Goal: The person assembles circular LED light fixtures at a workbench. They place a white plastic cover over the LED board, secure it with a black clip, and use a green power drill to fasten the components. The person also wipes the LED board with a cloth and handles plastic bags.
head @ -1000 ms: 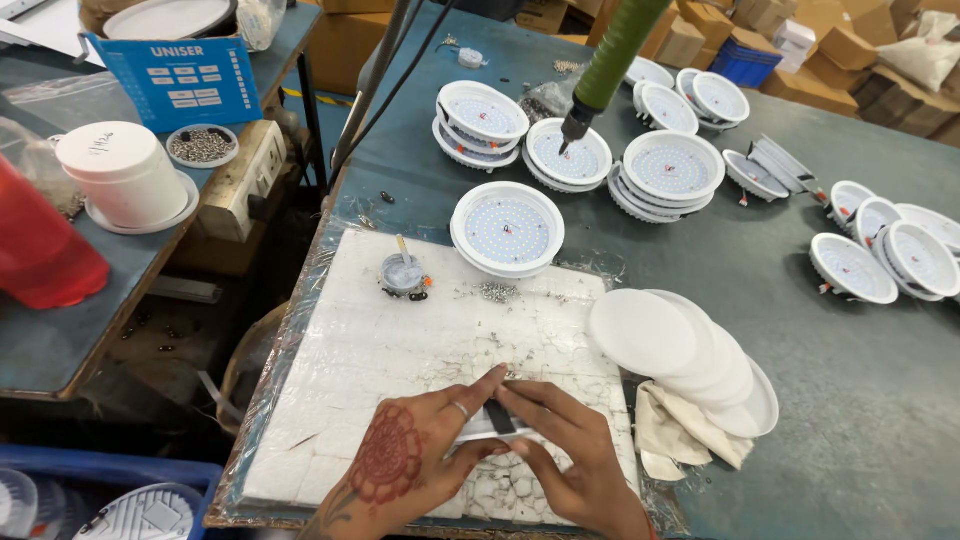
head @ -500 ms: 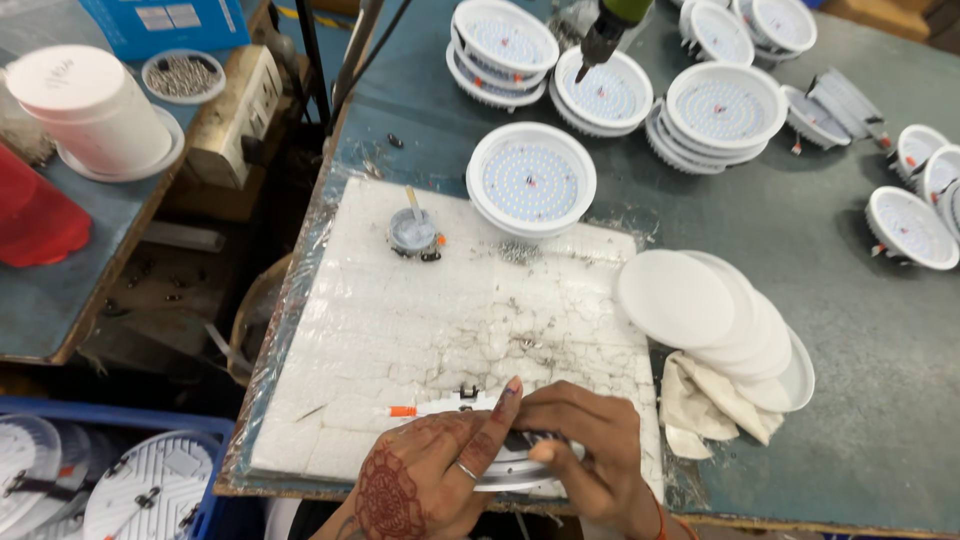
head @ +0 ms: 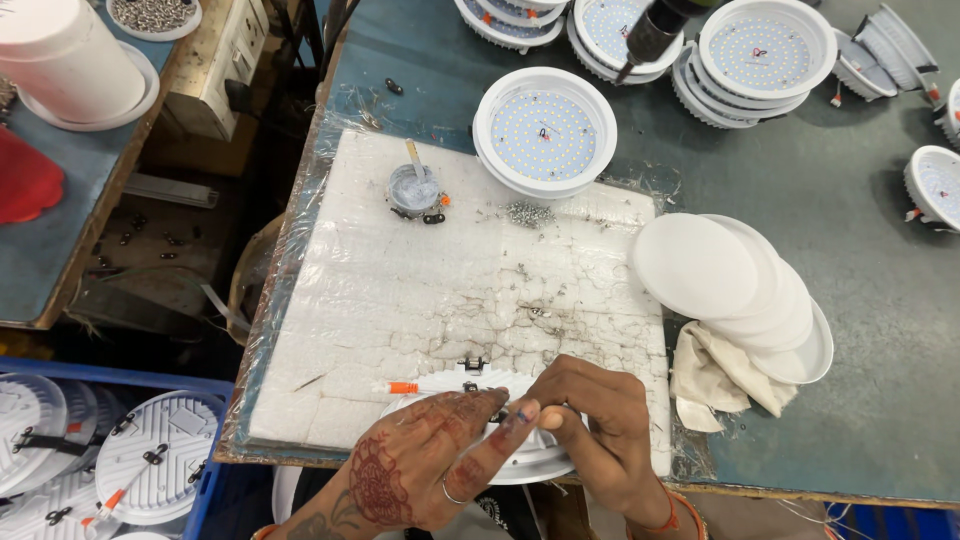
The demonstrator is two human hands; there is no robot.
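Left hand: the left hand (head: 425, 470), its back patterned with dark red dye and a ring on one finger, lies over the round white lamp housing (head: 520, 455) at the near edge of the white foam pad (head: 450, 290); fingers held together, tips meeting the other hand.
Right hand: the right hand (head: 600, 435) is curled, thumb and forefinger pinched on something small and dark at the housing's middle — too small and too covered to name.
Lamp housing: only a rim and a sliver of its back show; the hands hide the rest. A thin wire with an orange sleeve (head: 405, 387) sticks out to the left, and a small black spring clip (head: 472, 364) shows at the far rim.
Pad: wrapped in clear film, cracked and smudged dark, on the grey-green worktable (head: 860, 380).
Beyond the hands: a small grey pot of paste with a stick in it (head: 414, 188), and a round white lamp with its dotted LED face up (head: 544, 133).
To the right: a fanned stack of plain white round discs (head: 730, 290) on a crumpled cream rag (head: 715, 375), partly covering it.
Top edge: more LED lamps (head: 765, 55), cut off by the frame; a dark tool tip (head: 650, 35) hangs over them — its upper part out of view.
Lower left: a blue crate of white housings (head: 150, 460), partly cut off.
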